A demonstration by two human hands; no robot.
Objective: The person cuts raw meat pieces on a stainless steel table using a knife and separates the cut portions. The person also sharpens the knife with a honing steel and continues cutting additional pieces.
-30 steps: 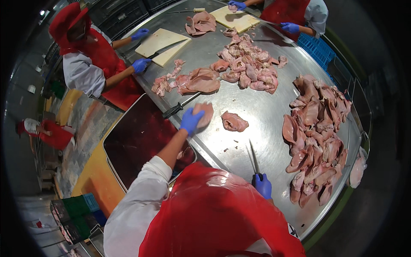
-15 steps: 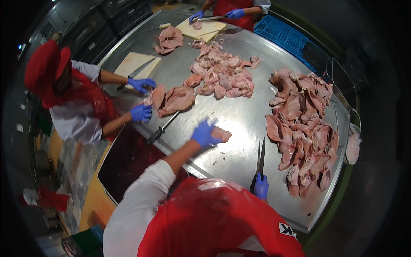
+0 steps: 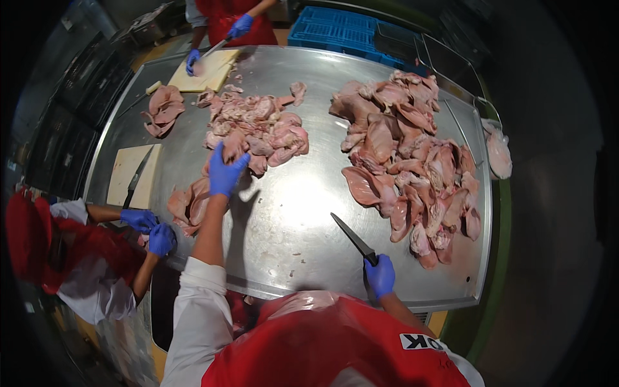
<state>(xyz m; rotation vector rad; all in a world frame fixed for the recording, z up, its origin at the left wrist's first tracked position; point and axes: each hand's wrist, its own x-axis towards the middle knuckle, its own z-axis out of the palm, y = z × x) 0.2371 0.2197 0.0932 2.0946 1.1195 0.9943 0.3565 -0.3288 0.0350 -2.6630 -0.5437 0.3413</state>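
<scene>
My left hand, in a blue glove, reaches into the middle pile of pink meat pieces, its thumb and fingers curved round a piece of meat. My right hand grips the black handle of a long knife, whose blade points up and left over the steel table. A large heap of pale, floppy meat lies to the right of the knife. More meat flaps lie just left of my left forearm.
A co-worker at the left has both gloved hands at the table edge, near a cutting board with a knife. Another co-worker works at a far board. Blue crates stand beyond the table; a dark bin is below the near edge.
My left hand has moved forward into the middle pile with the piece from the bare steel. The left co-worker's hands have left the knife on the board. The view has swung round.
</scene>
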